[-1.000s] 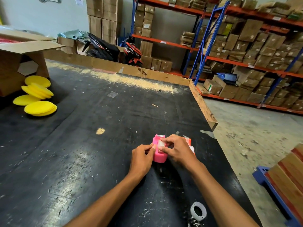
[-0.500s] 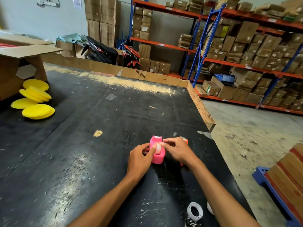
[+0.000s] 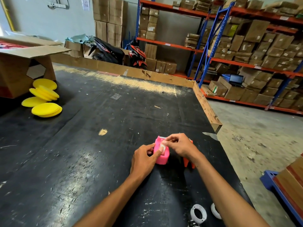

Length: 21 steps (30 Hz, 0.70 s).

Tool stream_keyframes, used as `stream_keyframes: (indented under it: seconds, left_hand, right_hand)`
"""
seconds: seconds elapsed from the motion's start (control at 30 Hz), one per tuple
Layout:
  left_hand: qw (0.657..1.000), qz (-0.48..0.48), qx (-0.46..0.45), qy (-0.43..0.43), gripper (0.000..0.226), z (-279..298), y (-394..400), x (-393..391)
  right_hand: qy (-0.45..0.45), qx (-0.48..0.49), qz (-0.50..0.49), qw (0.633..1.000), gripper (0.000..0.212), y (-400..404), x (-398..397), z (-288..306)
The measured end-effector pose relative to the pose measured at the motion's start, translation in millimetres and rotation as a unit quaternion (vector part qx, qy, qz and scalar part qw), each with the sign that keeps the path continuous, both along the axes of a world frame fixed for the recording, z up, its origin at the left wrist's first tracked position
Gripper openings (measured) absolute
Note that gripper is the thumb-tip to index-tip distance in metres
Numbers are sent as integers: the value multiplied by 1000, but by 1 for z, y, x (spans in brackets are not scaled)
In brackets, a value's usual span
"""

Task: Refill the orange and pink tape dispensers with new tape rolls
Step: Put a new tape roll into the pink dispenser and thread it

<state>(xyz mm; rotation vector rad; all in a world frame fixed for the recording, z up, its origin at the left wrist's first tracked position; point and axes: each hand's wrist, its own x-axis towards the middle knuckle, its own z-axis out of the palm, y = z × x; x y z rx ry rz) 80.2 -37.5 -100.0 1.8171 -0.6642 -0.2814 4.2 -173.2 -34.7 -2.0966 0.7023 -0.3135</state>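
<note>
Pink dispenser (image 3: 161,153) stands on table (image 3: 82,161), left hand (image 3: 144,158) gripping its side, right hand (image 3: 180,145) pinching tape at its top, orange dispenser (image 3: 188,163) beside.

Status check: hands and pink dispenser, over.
Left hand and right hand both on pink dispenser, fingers at its top. Orange dispenser behind right wrist. Nothing blocking.
</note>
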Motion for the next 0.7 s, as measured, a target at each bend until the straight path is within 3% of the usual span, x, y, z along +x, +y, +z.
stream_keyframes:
  seconds: [0.23,0.37,0.7]
  left_hand:
    - [999,-30,7,-26,56,5,-4,0]
    - [997,-46,8,-55,38,9,-2,-3]
    - [996,-57,2,-64,40,-4,-7,3]
  right_hand:
    - [-27,26,17,999,7,-4,5,-5]
    - [-37,-15,30,999,7,-12,5,-3]
    - [-23,-136,69,988,9,-27,23,5]
